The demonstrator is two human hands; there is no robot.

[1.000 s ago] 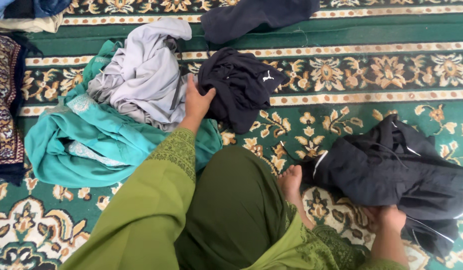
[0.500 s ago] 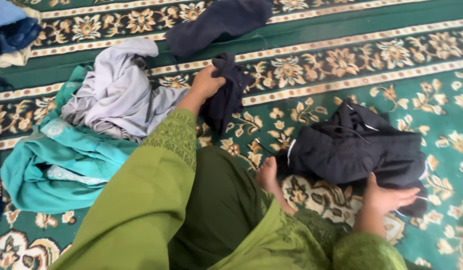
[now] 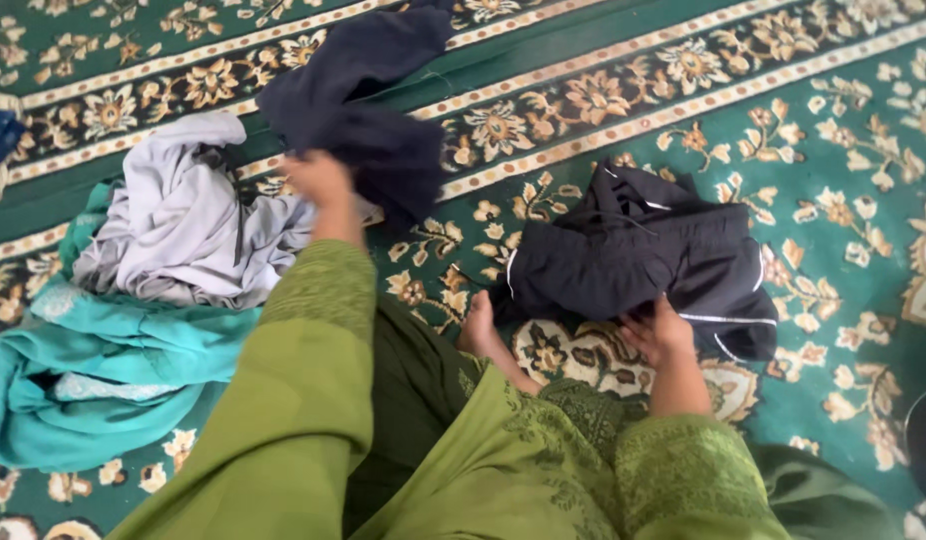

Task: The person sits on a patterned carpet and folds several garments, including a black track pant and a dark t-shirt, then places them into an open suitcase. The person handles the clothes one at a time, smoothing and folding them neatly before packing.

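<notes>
Left hand (image 3: 321, 180) has just whipped the dark top (image 3: 383, 150) up off the carpet (image 3: 833, 150), fingers clamped — right hand (image 3: 658, 332) still pinning the black shorts (image 3: 638, 265), fingers spread

Your left hand (image 3: 321, 180) is raised ahead of you, blurred, arm stretched forward in its green sleeve, fingers closed in a grip. Your right hand (image 3: 659, 332) reaches low to the right, palm down, fingers curled.

The carpet (image 3: 833, 130) is green with gold flowers. The sleeves (image 3: 313, 400) are light green. One cloth (image 3: 103, 370) is teal, one (image 3: 183, 230) pale grey, the folded trousers (image 3: 643, 260) black with thin white lines.
</notes>
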